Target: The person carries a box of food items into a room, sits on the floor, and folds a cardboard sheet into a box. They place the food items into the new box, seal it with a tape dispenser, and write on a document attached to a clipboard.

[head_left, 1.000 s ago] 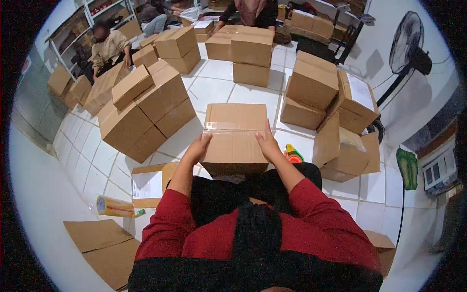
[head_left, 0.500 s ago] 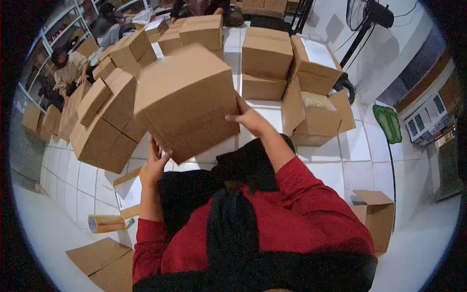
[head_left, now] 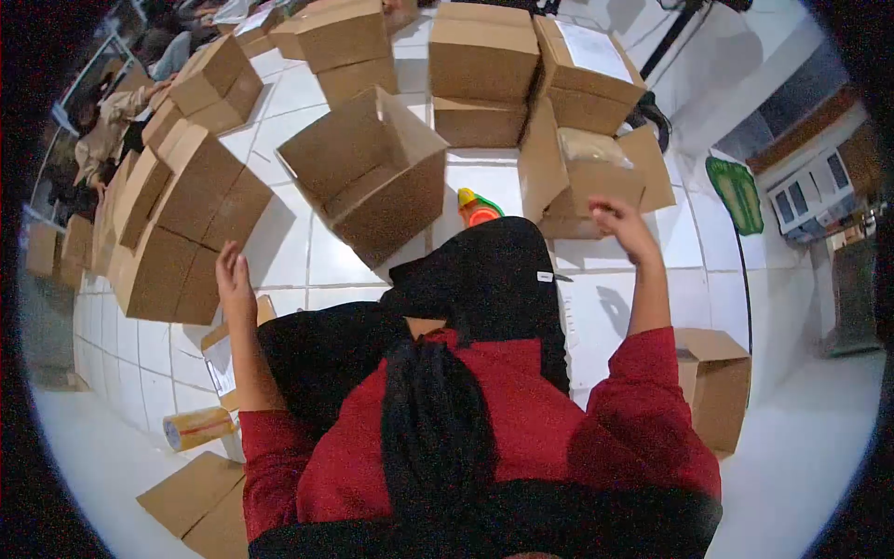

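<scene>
An open, empty-looking cardboard box [head_left: 386, 205] stands tilted in view on the white tiles in front of my knees, touched by neither hand. My left hand [head_left: 236, 279] is raised at the left with its fingers apart, beside a large closed carton [head_left: 177, 228]. On the other side, my right hand [head_left: 619, 226] hovers in front of an open box [head_left: 596, 182] that holds a pale packet [head_left: 594, 147]; its fingers are loosely curled, with nothing visible in them. An orange and green tape dispenser [head_left: 480, 210] lies just beyond my knee.
Stacked cartons [head_left: 484, 56] stand farther back. A tape roll [head_left: 198, 428], a cardboard piece [head_left: 200, 498] and another open box [head_left: 722, 391] lie nearer. A person [head_left: 116, 126] sits at the upper left, a green mat [head_left: 734, 194] is at the right.
The box that both hands held is now on the floor, open side showing. My hands have let go and moved apart, left and right. The view has tilted down, and the tape dispenser has come into sight.
</scene>
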`<state>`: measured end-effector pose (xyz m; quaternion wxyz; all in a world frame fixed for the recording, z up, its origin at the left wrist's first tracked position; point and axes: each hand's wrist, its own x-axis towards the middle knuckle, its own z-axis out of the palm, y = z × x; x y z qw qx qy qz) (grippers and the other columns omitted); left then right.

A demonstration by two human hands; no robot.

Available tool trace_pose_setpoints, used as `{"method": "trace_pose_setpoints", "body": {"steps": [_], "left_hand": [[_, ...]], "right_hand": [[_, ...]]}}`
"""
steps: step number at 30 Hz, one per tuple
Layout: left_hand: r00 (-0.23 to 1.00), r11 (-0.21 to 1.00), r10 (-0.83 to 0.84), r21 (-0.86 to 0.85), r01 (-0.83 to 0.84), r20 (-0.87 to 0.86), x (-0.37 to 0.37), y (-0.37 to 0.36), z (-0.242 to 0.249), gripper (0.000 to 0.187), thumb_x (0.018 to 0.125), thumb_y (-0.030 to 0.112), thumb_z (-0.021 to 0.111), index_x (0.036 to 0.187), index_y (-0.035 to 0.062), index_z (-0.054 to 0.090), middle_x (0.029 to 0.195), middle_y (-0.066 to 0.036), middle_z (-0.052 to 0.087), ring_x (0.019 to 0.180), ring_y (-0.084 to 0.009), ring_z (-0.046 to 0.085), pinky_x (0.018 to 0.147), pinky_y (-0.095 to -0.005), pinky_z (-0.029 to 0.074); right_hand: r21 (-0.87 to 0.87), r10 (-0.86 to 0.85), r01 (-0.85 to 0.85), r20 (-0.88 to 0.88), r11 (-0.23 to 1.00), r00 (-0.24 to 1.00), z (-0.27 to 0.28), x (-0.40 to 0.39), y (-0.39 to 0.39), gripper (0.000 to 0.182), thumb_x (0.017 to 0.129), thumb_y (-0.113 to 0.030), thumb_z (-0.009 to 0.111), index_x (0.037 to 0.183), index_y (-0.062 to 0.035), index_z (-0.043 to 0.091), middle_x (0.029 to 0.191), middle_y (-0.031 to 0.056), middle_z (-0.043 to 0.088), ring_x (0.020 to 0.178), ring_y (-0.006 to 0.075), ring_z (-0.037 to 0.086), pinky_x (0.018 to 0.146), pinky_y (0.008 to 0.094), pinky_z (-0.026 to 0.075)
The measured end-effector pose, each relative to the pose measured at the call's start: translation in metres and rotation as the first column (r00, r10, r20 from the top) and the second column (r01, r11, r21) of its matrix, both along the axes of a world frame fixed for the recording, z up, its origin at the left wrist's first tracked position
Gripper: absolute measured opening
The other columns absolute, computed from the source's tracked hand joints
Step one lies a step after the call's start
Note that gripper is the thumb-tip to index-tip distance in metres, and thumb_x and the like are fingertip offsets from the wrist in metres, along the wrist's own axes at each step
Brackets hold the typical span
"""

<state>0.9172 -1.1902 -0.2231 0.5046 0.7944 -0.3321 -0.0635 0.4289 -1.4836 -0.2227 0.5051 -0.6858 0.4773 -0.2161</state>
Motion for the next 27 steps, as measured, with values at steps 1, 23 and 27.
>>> {"method": "trace_pose_setpoints", "body": {"steps": [1,23,27], "left_hand": [[0.997,0.996,-0.051,-0.075,0.056,0.059,-0.006,-0.011,0.003,0.032,0.083,0.012,0.046,0.113,0.0005,0.041,0.115,-0.012,0.044,0.106,-0.0213,0.042,0.088,-0.0303,0.033],[0.794,0.949,-0.28,0.278,0.146,0.54,-0.089,-0.065,-0.024,0.05,0.071,0.02,0.058,0.118,0.021,0.041,0.119,-0.008,0.038,0.112,-0.0285,0.035,0.093,-0.0541,0.021],[0.779,0.92,0.054,0.273,-0.283,0.625,-0.058,0.01,-0.026,0.044,0.072,0.02,0.055,0.114,0.0149,0.041,0.119,-0.01,0.037,0.112,-0.031,0.033,0.092,-0.0559,0.019]], "right_hand": [[0.01,-0.021,0.021,-0.008,1.0,1.0,-0.014,-0.009,0.006,0.031,0.076,-0.019,0.057,0.105,-0.0078,0.054,0.098,0.0049,0.056,0.084,0.0152,0.052,0.072,0.0284,0.042],[-0.293,0.118,-0.288,-0.484,0.912,0.867,-0.216,-0.026,-0.008,0.033,0.068,-0.013,0.054,0.098,0.0002,0.055,0.096,0.0188,0.056,0.09,0.0298,0.054,0.078,0.0349,0.041],[-0.043,0.18,-0.181,-0.033,0.983,0.983,-0.241,0.005,0.009,0.033,0.073,-0.02,0.049,0.099,-0.0011,0.053,0.09,0.0162,0.057,0.082,0.029,0.054,0.073,0.0353,0.041]]}}
